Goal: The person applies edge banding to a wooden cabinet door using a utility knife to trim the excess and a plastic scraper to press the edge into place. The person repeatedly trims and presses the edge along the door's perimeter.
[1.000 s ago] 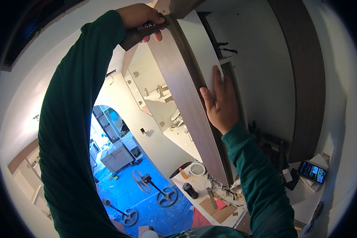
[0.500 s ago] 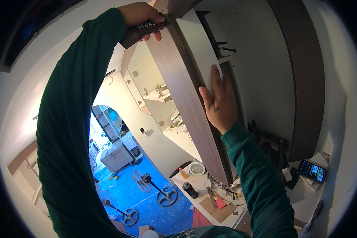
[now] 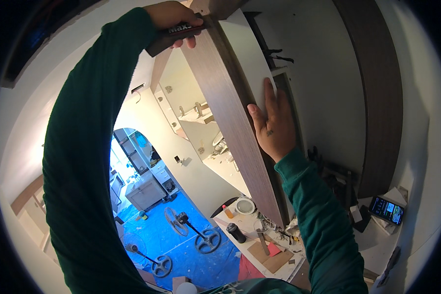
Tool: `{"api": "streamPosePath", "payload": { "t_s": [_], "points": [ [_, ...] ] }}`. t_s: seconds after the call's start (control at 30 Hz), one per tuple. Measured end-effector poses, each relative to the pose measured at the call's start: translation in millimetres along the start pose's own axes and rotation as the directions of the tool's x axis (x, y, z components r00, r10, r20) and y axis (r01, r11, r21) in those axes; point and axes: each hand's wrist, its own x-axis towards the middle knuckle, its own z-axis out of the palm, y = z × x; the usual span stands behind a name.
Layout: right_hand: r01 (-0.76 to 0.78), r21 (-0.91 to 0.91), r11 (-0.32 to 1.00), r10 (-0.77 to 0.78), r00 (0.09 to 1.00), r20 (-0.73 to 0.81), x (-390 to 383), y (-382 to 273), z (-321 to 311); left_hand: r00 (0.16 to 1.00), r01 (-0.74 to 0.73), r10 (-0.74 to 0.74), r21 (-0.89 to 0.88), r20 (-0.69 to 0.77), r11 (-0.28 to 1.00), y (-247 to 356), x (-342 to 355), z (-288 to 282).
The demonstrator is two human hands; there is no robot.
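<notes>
High up, my left hand (image 3: 174, 15) is closed round a dark, flat-sided block (image 3: 169, 41) with pale and red markings. The block's right end meets the top of the front edge of a tall wood-grain cabinet panel (image 3: 225, 95). My right hand (image 3: 275, 128) lies lower on the same cabinet. Its fingers stretch upward over the pale inner face (image 3: 250, 54), and its thumb rests by the panel's dark edge. Nothing shows in that hand. The block's far side and part of my left fingers are out of sight.
Below stands a cluttered white table (image 3: 225, 221) with a dark bottle (image 3: 235, 232) and a round white fitting (image 3: 245, 206). Standing fans (image 3: 208, 241) are on the blue floor sheeting (image 3: 181, 267). A lit phone (image 3: 386, 210) lies at right. A second wood-grain panel (image 3: 379, 98) curves beyond the dark recess.
My left hand and the block have shifted very slightly up and left. The view has moved a little, while my right hand stays against the cabinet.
</notes>
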Motion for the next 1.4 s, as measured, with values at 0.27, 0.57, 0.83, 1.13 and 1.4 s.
{"api": "streamPosePath", "payload": {
  "t_s": [0.27, 0.57, 0.83, 1.13, 1.4],
  "points": [
    [0.006, 0.006, 1.000, -0.006, 1.000, -0.007, 1, -3, -2, 1.000, 0.010, -0.009, -0.024, 0.010, 1.000, 1, -5, -1],
    [0.031, -0.029, 0.999, -0.032, 0.999, -0.036, 0, 1, 2, 0.999, -0.008, 0.006, 0.043, 0.038, 0.999, 5, -1, -2],
    [0.013, -0.007, 1.000, -0.013, 1.000, -0.018, 0, -2, -1, 1.000, -0.001, 0.000, 0.032, 0.019, 0.999, 7, -3, 1],
    [0.033, -0.002, 0.999, -0.033, 0.999, -0.025, 1, -3, -1, 0.999, -0.023, 0.024, -0.032, 0.037, 0.999, 0, 0, -2],
    [0.036, -0.016, 0.999, -0.037, 0.999, -0.031, 0, 0, 0, 1.000, -0.010, 0.011, -0.067, 0.017, 0.998, 9, -8, 7]
  ]
}}
